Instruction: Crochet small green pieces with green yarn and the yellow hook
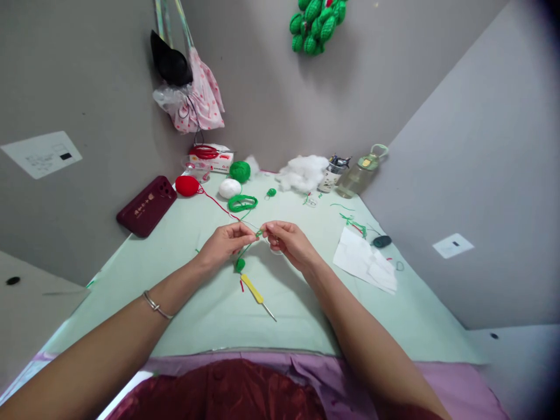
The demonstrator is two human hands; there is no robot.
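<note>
Both hands meet over the middle of the table. My left hand (228,241) pinches green yarn (259,233) between thumb and fingertips. Close beside it, my right hand (286,238) has its fingers closed on the same green yarn. A strand runs down from there to a small green crocheted ball (240,265) just below my left hand. Under that ball lies a yellow-handled crochet hook (252,289), its metal end toward the lower right. A looped green yarn bundle (242,203) and a red strand (219,205) lie above the hands.
Red (187,186), white (230,188) and green (240,171) yarn balls sit at the back left, near a dark red phone (147,207). White stuffing (303,173), a pen cup (330,177) and a bottle (359,175) stand behind. White paper (364,260) lies right.
</note>
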